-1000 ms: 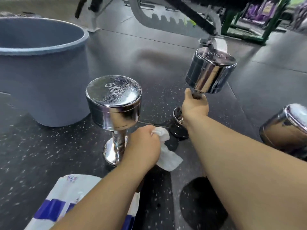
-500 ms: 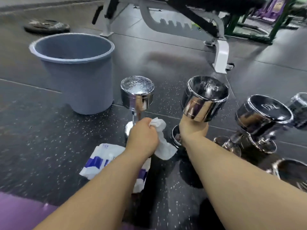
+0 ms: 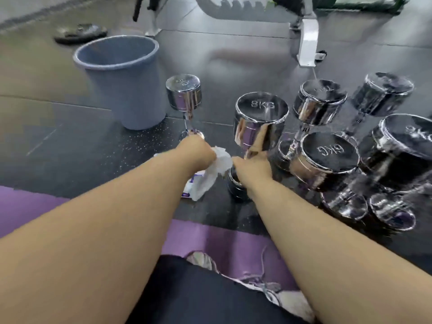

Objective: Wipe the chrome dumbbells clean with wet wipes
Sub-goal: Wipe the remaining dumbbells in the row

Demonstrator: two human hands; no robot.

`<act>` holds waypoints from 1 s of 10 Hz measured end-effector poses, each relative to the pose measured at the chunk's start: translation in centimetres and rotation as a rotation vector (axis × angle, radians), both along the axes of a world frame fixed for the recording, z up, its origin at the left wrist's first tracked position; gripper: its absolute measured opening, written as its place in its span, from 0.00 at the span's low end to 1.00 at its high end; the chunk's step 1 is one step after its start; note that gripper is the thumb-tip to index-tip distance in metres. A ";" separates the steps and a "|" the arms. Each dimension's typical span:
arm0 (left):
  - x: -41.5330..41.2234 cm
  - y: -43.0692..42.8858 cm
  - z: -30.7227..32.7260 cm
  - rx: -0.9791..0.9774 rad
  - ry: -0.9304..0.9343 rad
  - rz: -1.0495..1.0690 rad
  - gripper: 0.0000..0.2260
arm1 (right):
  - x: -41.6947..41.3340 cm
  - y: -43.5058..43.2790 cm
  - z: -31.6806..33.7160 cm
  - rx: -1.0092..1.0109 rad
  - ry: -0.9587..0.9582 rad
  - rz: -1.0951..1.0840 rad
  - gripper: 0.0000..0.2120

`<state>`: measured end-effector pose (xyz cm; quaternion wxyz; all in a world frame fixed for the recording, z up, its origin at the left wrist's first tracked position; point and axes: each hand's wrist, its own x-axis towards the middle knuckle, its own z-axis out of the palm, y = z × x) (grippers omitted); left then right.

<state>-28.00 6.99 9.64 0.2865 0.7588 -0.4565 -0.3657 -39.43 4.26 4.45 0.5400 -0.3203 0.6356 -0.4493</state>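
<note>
1. Chrome 8KG dumbbell stood on end on the black floor, slightly tilted, at centre of view. Its lower head was partly hidden behind the wrist.
2. Right hand was clenched round its handle, just under the top head. The handle itself was hidden by the hand.
3. Left hand gripped a crumpled white wipe, fingers closed on it. The wipe lay against the right thumb and hung down over the pack.
4. Pack: white with purple print, flat on the floor, mostly covered by wipe and left forearm. Contents could not be told.
5. Grey bucket stood upright, just beside the small dumbbell, on its left. Only the inner wall showed, and the bottom was out of view, so contents could not be told.
6. Small dumbbell stood on end, its lower head just behind the left hand.
7. Other dumbbells stood packed together right of the 8KG one, one of them marked 6KG.
8. Purple mat lay at the near edge, under the forearms.
</note>
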 end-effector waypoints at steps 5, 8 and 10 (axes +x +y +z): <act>-6.8 -1.0 -3.8 -0.070 0.505 0.637 0.11 | -5.3 3.7 -2.5 -0.113 -0.101 -0.109 0.08; -9.0 -1.3 -4.5 -0.215 0.398 0.254 0.09 | -3.4 1.1 -1.2 -0.234 -0.039 0.078 0.12; -8.6 -0.3 -5.8 -0.017 -0.018 -0.056 0.08 | -4.9 0.9 -1.9 -0.178 0.014 0.307 0.18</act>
